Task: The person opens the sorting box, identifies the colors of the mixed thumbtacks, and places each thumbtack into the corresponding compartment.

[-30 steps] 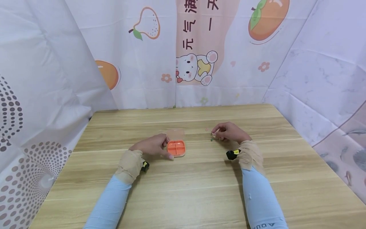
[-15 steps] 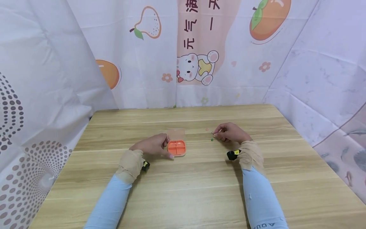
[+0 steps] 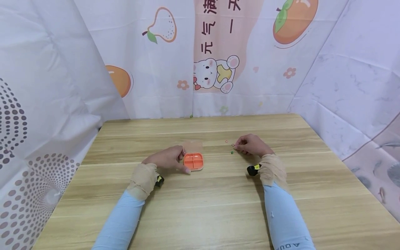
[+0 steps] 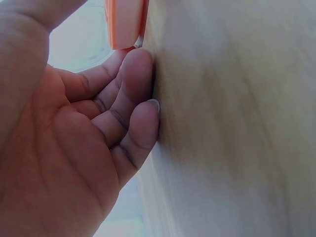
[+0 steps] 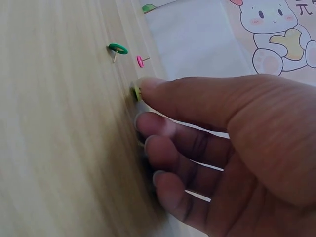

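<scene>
My left hand (image 3: 168, 158) holds the left end of a small orange pill box (image 3: 193, 161) with four-way dividers, thumb on the near side and fingers at the far side. Its clear lid (image 3: 192, 146) lies folded back behind it. In the left wrist view the curled fingers (image 4: 140, 69) rest on the table against the box's end. To the right, my right hand (image 3: 251, 144) pinches a small thumbtack (image 5: 138, 93) at the thumb tip, yellow in the right wrist view; the index finger is mostly hidden behind the thumb. A green thumbtack (image 5: 117, 49) and a pink thumbtack (image 5: 140, 61) lie close by.
The wooden table (image 3: 200, 208) runs back to a printed curtain (image 3: 156, 86), with more curtain at both sides. Each wrist carries a small black camera (image 3: 253, 169) under a tan wrap.
Little differs. The head view has shifted slightly, and my right fingers have shifted a touch at the thumbtack. My left hand stays on the pill box.
</scene>
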A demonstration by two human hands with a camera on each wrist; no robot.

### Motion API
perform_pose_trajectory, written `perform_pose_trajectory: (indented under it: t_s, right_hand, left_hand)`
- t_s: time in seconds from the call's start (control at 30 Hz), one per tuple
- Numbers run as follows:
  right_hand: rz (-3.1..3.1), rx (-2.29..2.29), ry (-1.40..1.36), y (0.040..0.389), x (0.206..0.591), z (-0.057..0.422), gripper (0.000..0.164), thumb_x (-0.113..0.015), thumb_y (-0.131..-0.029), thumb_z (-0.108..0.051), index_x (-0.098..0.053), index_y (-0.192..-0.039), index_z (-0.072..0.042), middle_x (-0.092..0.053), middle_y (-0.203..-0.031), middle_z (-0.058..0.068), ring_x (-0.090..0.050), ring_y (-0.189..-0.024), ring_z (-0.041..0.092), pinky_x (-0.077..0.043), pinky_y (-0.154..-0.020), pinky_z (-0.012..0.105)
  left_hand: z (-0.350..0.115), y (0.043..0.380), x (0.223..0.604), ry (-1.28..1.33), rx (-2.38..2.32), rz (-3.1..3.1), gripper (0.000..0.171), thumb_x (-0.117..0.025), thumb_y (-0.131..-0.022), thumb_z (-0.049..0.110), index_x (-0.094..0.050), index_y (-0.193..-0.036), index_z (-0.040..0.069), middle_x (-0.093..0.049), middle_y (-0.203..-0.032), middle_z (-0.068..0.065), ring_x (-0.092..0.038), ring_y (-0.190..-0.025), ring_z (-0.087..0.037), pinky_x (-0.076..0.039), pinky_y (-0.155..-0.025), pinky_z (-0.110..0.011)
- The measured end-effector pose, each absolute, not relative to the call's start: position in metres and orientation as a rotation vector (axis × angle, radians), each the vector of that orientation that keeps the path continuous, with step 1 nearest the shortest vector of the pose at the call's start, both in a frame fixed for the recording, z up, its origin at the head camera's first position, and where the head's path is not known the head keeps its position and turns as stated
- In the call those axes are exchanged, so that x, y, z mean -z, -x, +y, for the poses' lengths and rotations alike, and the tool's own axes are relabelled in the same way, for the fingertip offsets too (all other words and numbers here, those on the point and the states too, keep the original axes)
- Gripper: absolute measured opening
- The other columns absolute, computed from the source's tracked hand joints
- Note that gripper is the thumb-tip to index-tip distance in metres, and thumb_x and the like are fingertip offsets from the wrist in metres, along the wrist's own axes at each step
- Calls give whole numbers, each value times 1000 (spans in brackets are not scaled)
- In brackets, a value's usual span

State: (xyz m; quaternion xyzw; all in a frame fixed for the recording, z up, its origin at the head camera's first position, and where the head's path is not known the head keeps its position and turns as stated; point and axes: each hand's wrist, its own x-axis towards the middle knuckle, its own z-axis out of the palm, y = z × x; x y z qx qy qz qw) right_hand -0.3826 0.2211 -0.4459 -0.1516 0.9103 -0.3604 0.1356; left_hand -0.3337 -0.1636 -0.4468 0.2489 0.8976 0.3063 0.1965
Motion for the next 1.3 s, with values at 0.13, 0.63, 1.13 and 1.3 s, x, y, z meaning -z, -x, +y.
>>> perform_pose_trajectory:
  t_s: [0.13, 0.63, 1.13, 1.3]
  right_hand:
    - [2630, 1050, 439, 383, 447, 221, 16, -69, -101, -18, -72, -100, -2, -67, -84, 8, -59, -74, 22, -50, -68, 35]
    - [1935, 1991, 129, 386, 440, 226, 24, -50, -109, -14, -65, -108, 5, -66, -88, 6, -55, -68, 10, -47, -60, 22]
    - [191, 2232, 172, 396, 458, 245, 17, -38, -112, -14, -49, -107, -1, -47, -99, 9, -29, -73, 3, -27, -46, 14]
    - [340, 2234, 291, 395, 457, 244, 32, -26, -114, -20, -50, -110, 0, -46, -98, 7, -27, -73, 5, -27, -52, 16]
  left_hand:
    - [-164, 334, 447, -711, -856, 2514, 64, -93, -76, 41, -54, -114, 8, -55, -95, -5, -49, -86, -16, -44, -77, -31]
    - [-164, 335, 447, -729, -876, 2495, 65, -92, -77, 42, -54, -115, 6, -54, -96, -6, -49, -86, -17, -44, -77, -32]
    - [-164, 334, 448, -731, -888, 2490, 64, -92, -77, 39, -53, -114, 4, -53, -95, -6, -48, -86, -18, -43, -77, -33]
    - [-164, 334, 446, -732, -888, 2486, 64, -92, -77, 38, -53, -114, 3, -53, -95, -8, -48, -86, -18, -43, -77, -33]
